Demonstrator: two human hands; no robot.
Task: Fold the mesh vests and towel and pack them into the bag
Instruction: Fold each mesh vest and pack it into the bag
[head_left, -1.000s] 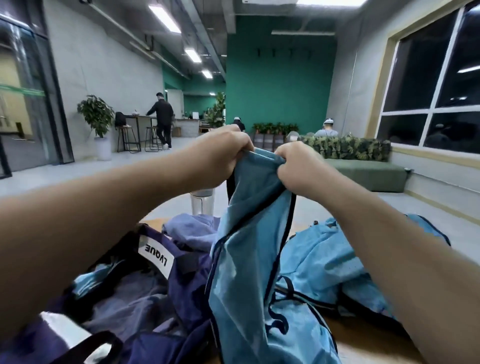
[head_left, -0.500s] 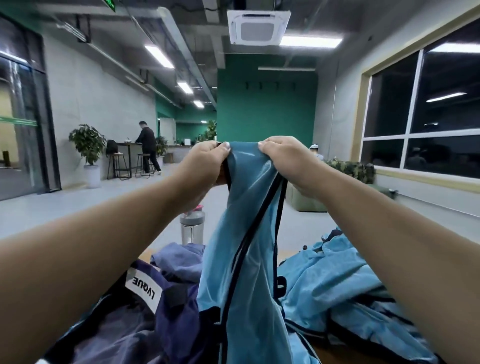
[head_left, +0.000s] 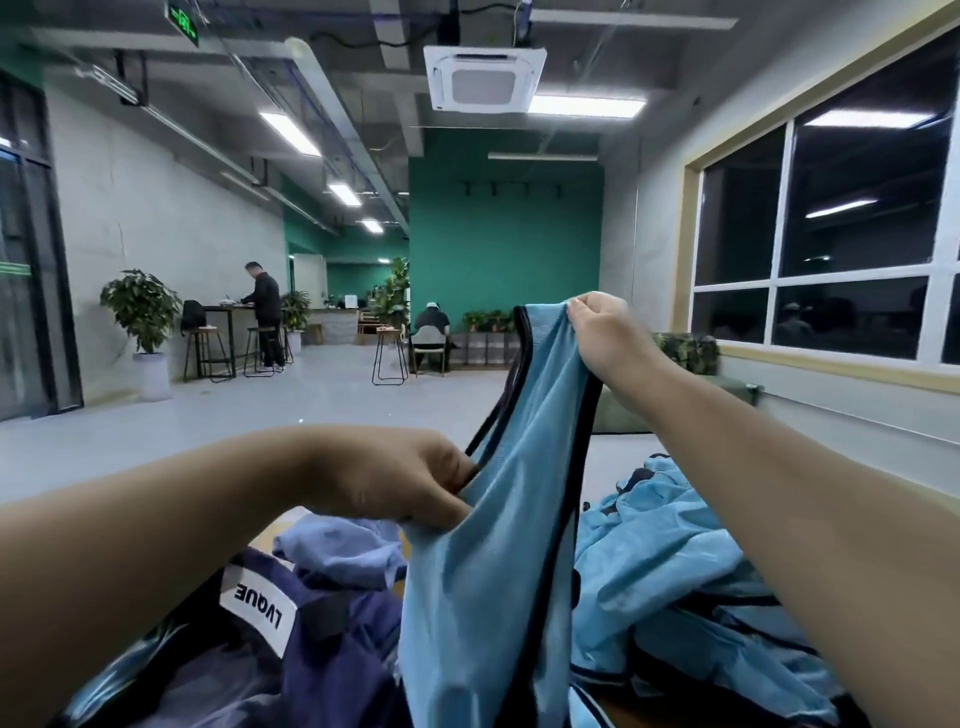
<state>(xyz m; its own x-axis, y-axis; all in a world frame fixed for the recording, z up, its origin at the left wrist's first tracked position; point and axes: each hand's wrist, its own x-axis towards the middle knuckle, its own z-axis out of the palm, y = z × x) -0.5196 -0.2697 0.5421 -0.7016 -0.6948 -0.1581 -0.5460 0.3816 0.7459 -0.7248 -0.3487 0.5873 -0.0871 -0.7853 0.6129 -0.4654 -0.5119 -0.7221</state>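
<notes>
The right hand (head_left: 605, 332) pinches the top of a light blue mesh vest (head_left: 498, 545) held up in the air, while the left hand (head_left: 410, 475) grips its edge lower down. Below lie a dark blue bag (head_left: 270, 644) with a white label (head_left: 258, 607) and a heap of more blue vests (head_left: 675, 587).

A light-blue, black-trimmed vest (head_left: 498, 561) is hanging upright. More vests (head_left: 691, 587) are lying crumpled right of it, the navy bag (head_left: 291, 639) sitting left.

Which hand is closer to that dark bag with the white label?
Left. The left hand grips the vest just above the bag; the right hand holds it high up, farther off.
</notes>
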